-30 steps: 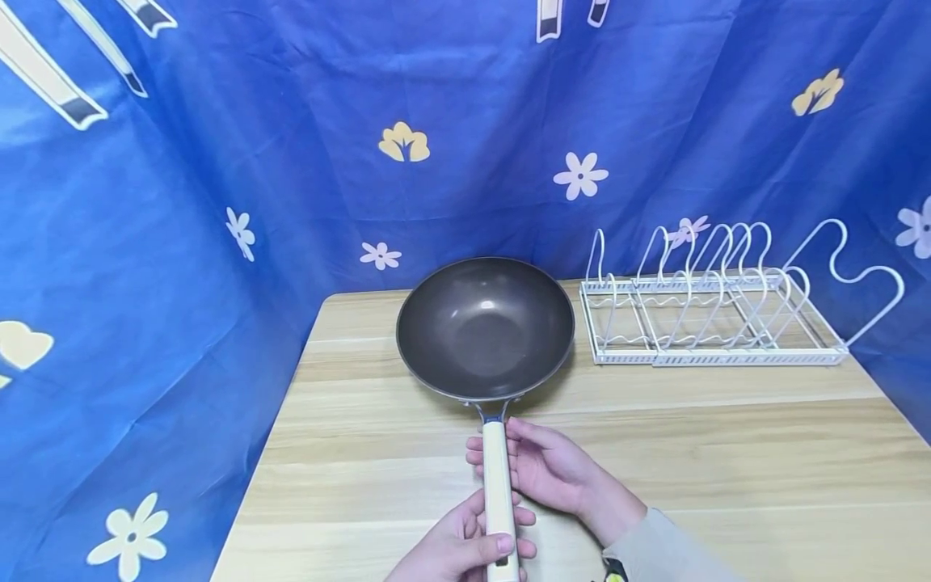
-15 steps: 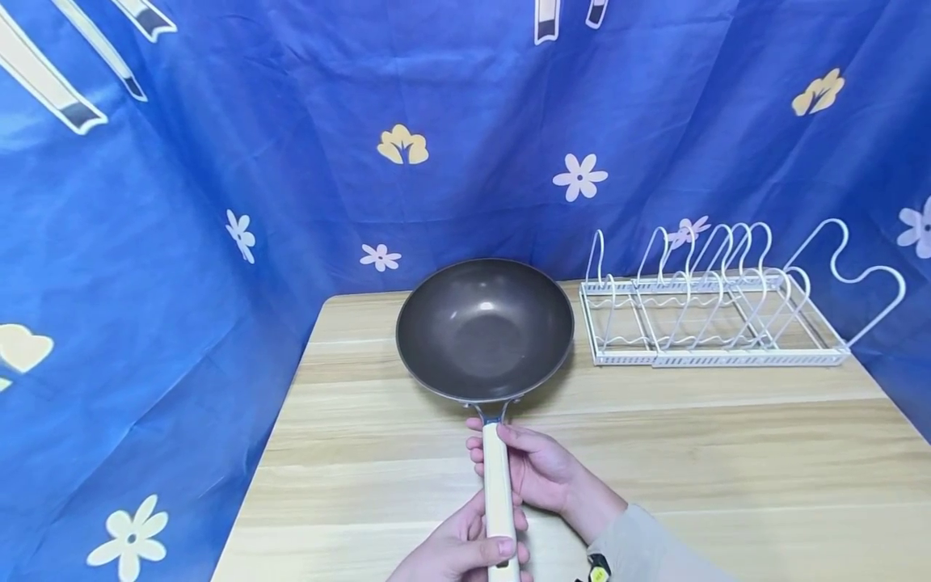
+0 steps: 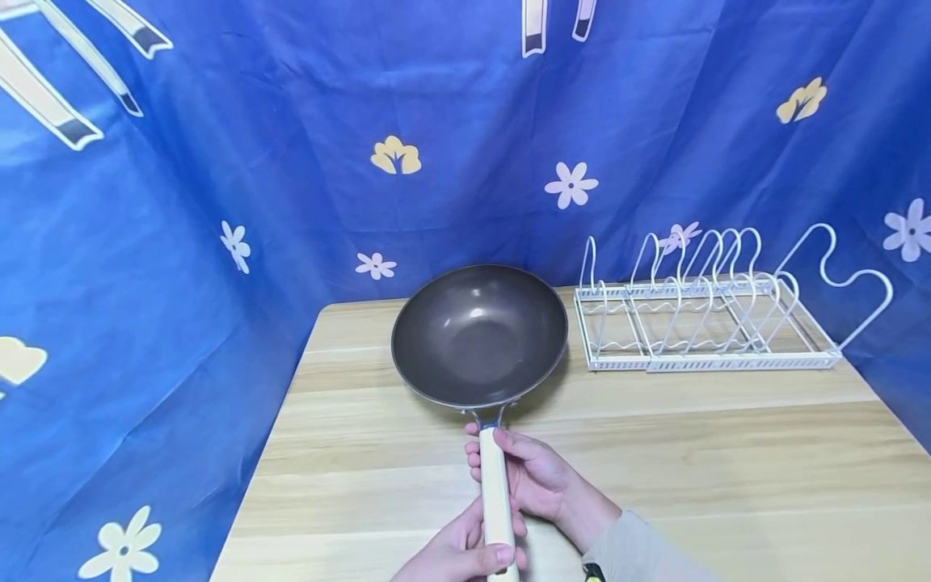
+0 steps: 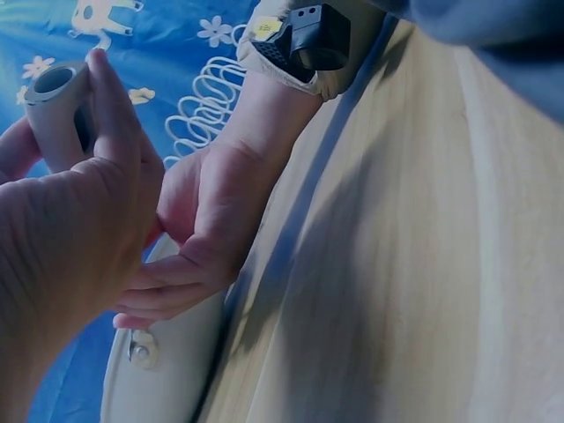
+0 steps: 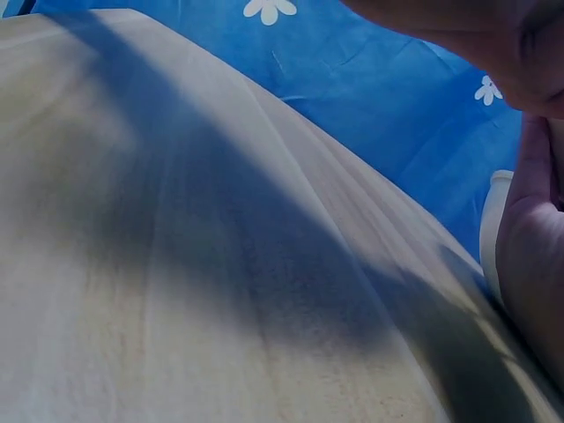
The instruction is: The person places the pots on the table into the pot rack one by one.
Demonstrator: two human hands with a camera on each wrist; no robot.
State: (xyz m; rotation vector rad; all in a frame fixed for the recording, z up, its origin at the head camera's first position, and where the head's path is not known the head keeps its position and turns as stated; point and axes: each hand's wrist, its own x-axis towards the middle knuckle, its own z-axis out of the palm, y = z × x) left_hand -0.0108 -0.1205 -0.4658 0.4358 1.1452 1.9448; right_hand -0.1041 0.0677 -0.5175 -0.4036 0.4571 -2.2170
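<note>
A dark wok (image 3: 480,335) with a cream handle (image 3: 495,485) sits over the middle of the table, its handle pointing toward me. My left hand (image 3: 454,550) grips the handle's near end, thumb lying on top. Farther up, close to the metal fork, my right hand (image 3: 541,477) holds the handle from the right, thumb at its upper edge and fingertips showing on the left. In the left wrist view, the hollow handle end (image 4: 57,110) sticks out of my left hand, and the wok's pale outside (image 4: 167,379) with a rivet shows beyond my right hand.
On the right at the back stands a white wire pan rack (image 3: 705,361) with several upright loops, close to the wok's rim. The wooden table (image 3: 349,469) ends at a blue flowered curtain (image 3: 305,162) behind and to the left.
My right thumb has moved from beside the handle onto it, and the right hand has closed around it. The head view has shifted slightly; the left hand keeps its grip.
</note>
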